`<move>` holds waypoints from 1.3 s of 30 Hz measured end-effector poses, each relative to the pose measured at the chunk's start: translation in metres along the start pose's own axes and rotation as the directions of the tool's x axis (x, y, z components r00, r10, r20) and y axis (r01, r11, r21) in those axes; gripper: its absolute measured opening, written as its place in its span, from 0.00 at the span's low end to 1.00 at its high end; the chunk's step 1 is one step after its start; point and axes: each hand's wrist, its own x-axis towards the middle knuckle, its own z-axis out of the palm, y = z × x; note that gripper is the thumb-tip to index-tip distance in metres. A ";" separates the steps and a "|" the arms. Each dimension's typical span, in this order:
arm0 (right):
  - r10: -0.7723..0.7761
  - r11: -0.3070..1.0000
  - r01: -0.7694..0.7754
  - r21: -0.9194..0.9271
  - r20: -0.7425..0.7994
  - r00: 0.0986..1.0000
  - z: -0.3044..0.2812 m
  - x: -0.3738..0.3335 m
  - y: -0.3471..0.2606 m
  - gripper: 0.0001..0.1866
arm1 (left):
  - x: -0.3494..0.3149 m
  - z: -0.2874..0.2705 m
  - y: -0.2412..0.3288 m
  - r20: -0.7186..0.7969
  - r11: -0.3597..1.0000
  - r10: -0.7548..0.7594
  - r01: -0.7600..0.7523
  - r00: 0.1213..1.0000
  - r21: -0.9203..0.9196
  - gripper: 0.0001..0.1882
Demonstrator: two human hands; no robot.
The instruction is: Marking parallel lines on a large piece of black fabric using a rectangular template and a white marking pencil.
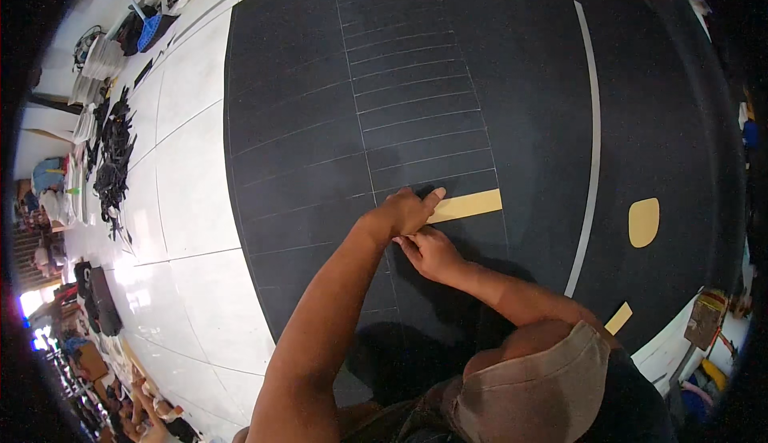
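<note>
Apparently a marking step is in hand: the person seems to be ruling a cross line on the black sheet [528, 59], with the tan strip [474, 203] as guide. The strip lies flat on the sheet, its right end at the long pale line on the right, its left part under the left hand [404, 211]. That hand presses down with one digit stretched out along the strip; fingers look spread rather than clenched, though some are hidden. The right hand [434, 254] sits just beside it on the near side, fingers bent in, tips by the left hand. Possibly a marker is pinched there; cannot tell, the fingertips cover it.

Pale cross lines [420, 119] run like rungs on the far side of the strip; between the two long lines, none show clearly just on its near side. So, likely partway through the set. Next move probably calls for firm left pressure and a steady right-hand stroke along the strip's near edge, then a shift nearer, squared to both long lines. Slipping would skew the spacing. Off to the right: long grey strip [594, 131], rounded tan piece [644, 223]; small tan piece [618, 318] near right.
</note>
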 end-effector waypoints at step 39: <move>0.312 0.900 -0.428 -0.085 -0.563 0.766 -0.105 -0.067 0.036 0.14 | -0.004 0.003 0.001 -0.064 0.997 -0.011 0.015 0.998 0.069 0.41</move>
